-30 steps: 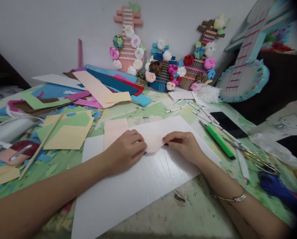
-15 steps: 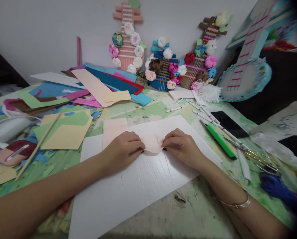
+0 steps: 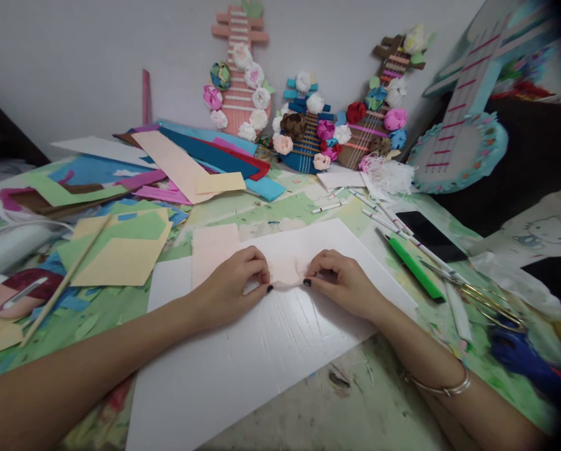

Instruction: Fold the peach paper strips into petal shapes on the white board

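Note:
A small piece of pale pink crepe paper (image 3: pixel 286 273) is stretched between my two hands, just over a white board (image 3: pixel 214 388). My left hand (image 3: pixel 235 282) pinches its left edge between thumb and fingers. At its right edge, my right hand (image 3: pixel 343 282) holds it in the same kind of pinch. Beside and partly behind my left hand, a flat pink paper square (image 3: pixel 214 243) lies on the board's back edge. Glossy scratch-like streaks mark the board below the paper.
Coloured paper strips (image 3: pixel 177 163) pile up at the back left. Paper-flower-decorated lute models (image 3: pixel 240 94) lean on the wall. To the right lie a green cutter (image 3: pixel 416 269), gold-handled scissors (image 3: pixel 489 304), a phone (image 3: pixel 430 235) and several pens. A wooden stick (image 3: pixel 66 282) is at left.
The thumbs of both hands have shifted, and their dark nails now show at the paper's lower edge. The paper sits flatter between the hands. The view has turned slightly.

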Demonstrator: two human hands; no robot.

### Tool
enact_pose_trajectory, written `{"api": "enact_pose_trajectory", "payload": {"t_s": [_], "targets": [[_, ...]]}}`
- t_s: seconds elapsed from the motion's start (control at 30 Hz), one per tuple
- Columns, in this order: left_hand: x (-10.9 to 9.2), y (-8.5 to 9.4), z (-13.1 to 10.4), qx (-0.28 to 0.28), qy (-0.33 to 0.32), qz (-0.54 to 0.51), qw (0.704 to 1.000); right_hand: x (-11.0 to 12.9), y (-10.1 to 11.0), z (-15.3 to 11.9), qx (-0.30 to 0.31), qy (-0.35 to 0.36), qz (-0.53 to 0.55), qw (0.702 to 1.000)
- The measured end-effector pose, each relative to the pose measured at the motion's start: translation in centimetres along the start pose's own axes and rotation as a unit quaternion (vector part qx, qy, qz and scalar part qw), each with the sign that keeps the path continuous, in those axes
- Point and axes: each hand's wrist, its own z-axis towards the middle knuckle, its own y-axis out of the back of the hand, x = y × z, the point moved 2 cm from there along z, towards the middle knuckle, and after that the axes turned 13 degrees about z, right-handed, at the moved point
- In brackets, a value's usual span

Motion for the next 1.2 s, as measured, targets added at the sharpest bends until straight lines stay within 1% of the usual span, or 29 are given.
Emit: {"api": "enact_pose_trajectory", "payload": {"t_s": [0.2, 0.4, 0.8, 0.97, 1.2], "targets": [[0.0, -0.2, 0.0, -0.002, 0.014, 0.002, 1.0, 0.3, -0.3, 0.3, -0.009, -0.022, -0.011, 1.0], [0.0, -0.4, 0.0, -0.011, 0.017, -0.013, 1.0, 0.1, -0.5, 0.3, -0.03, -0.05, 0.014, 0.998], [-0.4, -0.8, 0.1, -0.026, 0.03, 0.029, 0.999, 0.2, -0.7, 0.5, -0.041, -0.056, 0.019, 0.997], [-0.9, -0.7, 0.4, -0.012, 0.045, 0.045, 0.998, 0.2, -0.8, 0.5, -0.049, -0.059, 0.022, 0.997], [-0.8, -0.7, 0.3, -0.032, 0.047, 0.025, 0.998, 0.0, -0.8, 0.6, -0.053, -0.066, 0.038, 0.996]]}}
